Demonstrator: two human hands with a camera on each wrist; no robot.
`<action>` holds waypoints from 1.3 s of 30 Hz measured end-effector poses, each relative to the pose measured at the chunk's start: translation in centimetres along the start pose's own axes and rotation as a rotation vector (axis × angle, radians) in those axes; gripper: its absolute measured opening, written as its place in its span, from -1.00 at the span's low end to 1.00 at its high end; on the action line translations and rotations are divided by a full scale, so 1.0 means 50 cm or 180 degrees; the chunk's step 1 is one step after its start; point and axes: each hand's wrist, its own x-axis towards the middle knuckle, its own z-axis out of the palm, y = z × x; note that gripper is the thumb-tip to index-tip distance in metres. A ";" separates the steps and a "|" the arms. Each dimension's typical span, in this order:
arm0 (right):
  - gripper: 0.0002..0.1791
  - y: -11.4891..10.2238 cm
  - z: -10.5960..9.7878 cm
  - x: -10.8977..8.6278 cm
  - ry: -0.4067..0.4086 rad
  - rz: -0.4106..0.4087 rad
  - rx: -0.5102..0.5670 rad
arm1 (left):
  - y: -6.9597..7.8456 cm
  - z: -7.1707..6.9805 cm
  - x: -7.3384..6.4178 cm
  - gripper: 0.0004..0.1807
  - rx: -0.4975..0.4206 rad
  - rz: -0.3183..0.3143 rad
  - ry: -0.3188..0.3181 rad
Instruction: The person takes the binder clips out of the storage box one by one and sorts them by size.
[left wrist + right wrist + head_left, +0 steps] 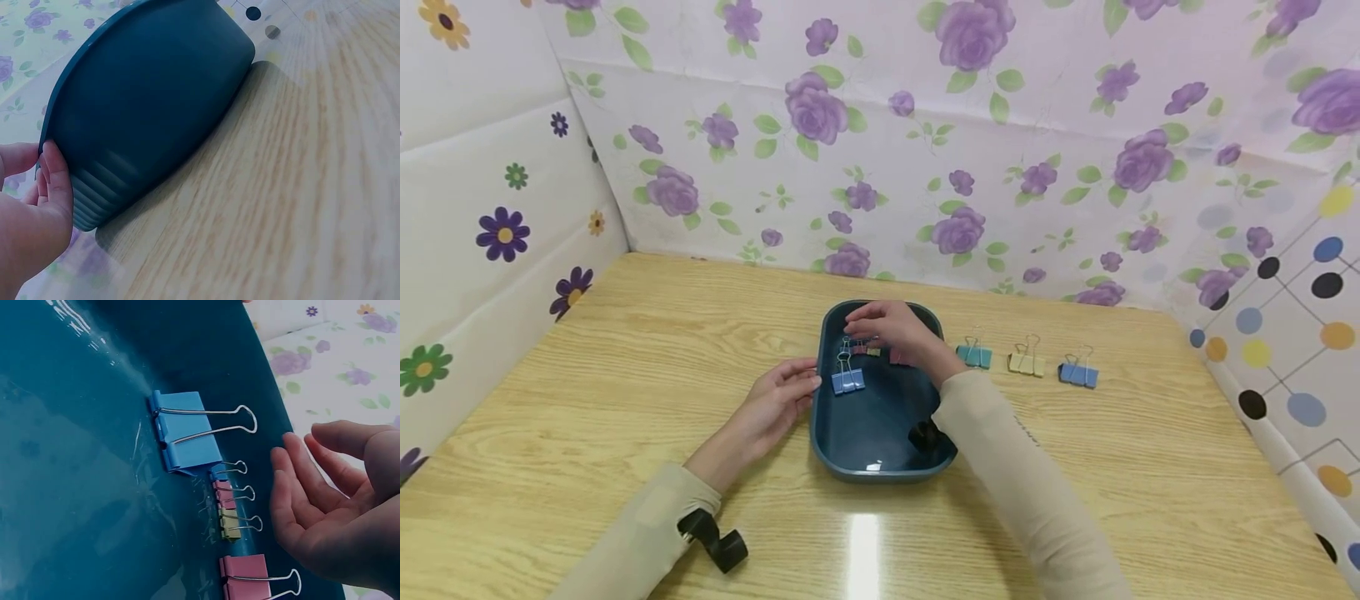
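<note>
A dark teal plastic tray [872,442] stands on the table. My left hand [778,404] pinches its left rim, with the thumb and fingers on either side of the edge. Over the tray's far end, my right hand [891,325] hovers with loosely bent fingers and holds nothing. Beneath it in the tray lie a large blue binder clip [187,428], a small blue clip [219,472], a small pink clip [225,495], a small yellow clip [230,523] and a larger pink clip [245,578]. In the head view, the right hand partly hides the larger pink one.
Right of the tray, a teal binder clip [974,357], a yellow binder clip [1026,364] and a blue binder clip [1078,375] stand in a row on the wooden table [1150,467]. Flowered cloth [880,167] hangs behind, with patterned cloth at both sides.
</note>
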 end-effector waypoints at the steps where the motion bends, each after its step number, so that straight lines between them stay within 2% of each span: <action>1: -0.70 0.002 0.002 0.001 -0.0033 0.0001 0.0033 | -0.001 -0.001 0.000 -0.60 0.0010 -0.0003 -0.0005; 6: -0.74 0.009 0.009 0.003 -0.0145 0.0023 0.0013 | -0.005 -0.005 0.000 -0.59 0.0041 -0.0002 -0.0017; 13: -0.75 0.013 0.013 0.000 -0.0119 0.0128 -0.0574 | -0.007 -0.006 0.000 -0.57 0.0049 0.0001 -0.0036; 23: -0.83 0.013 0.012 0.001 -0.0249 0.0028 -0.0647 | -0.005 0.000 0.002 -0.58 -0.0018 0.0049 -0.0056; 35: -0.84 0.016 0.015 0.002 -0.0376 -0.0109 -0.1016 | -0.005 0.000 0.001 -0.60 -0.0040 0.0051 -0.0031; 39: -0.84 0.017 0.011 0.002 -0.0355 -0.0108 -0.1008 | -0.005 0.001 0.001 -0.58 -0.0008 0.0029 -0.0031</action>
